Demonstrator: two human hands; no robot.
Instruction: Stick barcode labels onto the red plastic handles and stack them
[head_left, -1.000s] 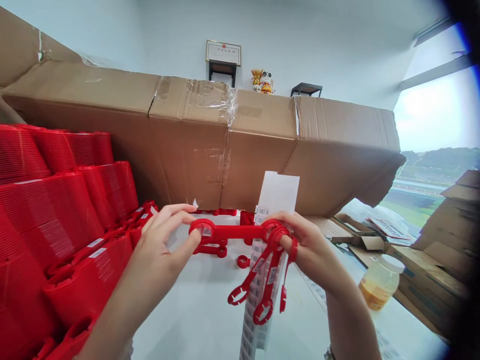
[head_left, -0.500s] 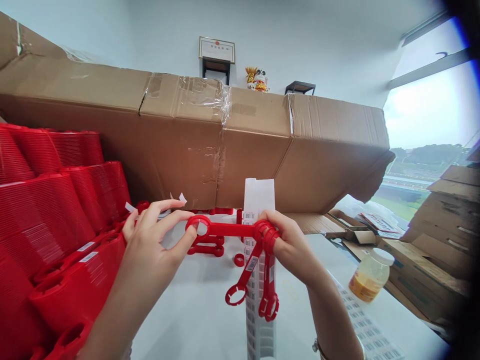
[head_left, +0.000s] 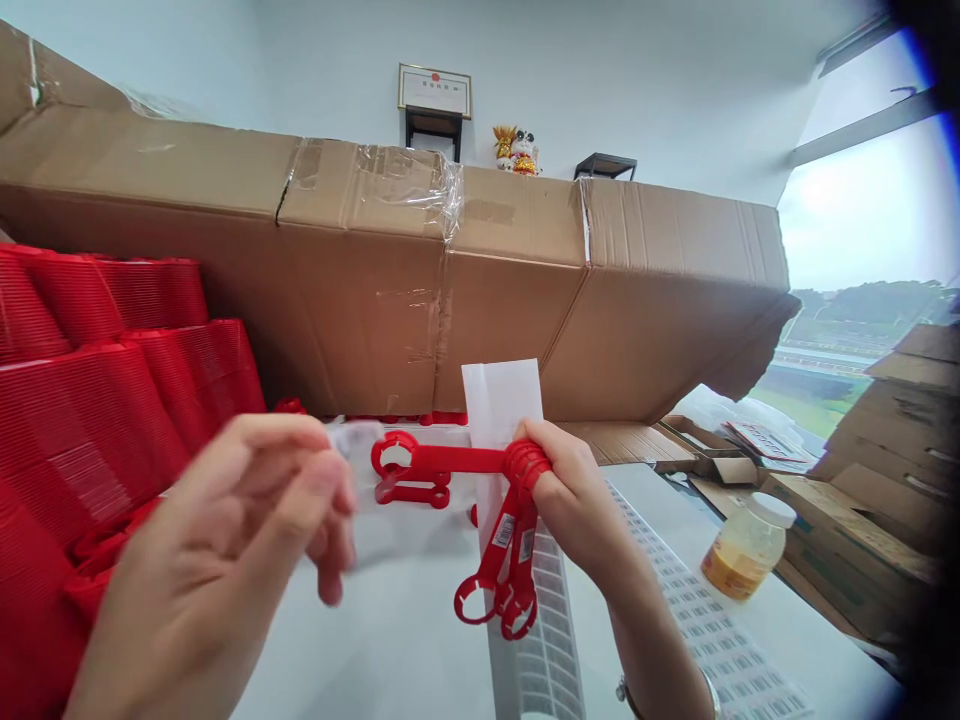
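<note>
Above the white counter (head_left: 390,640), right-hand fingers (head_left: 534,445) wrap shut around a bundle of red plastic ring-ended straps (head_left: 450,460), one strap reaching sideways, others hanging down. Left-hand fingers (head_left: 255,450) curled, blurred, just beside a small pale label (head_left: 352,436); pinch unclear. Barcode label strip (head_left: 544,640) runs behind the straps. Stacked red ribbed baskets (head_left: 90,430) on the left.

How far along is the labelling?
Done: the handles hanging from the right hand carry barcode labels. In hand: the left hand holds something pale, blurred, maybe a label. Left: many labels on the barcode strip, spare handles on the table, their labels unseen.
</note>
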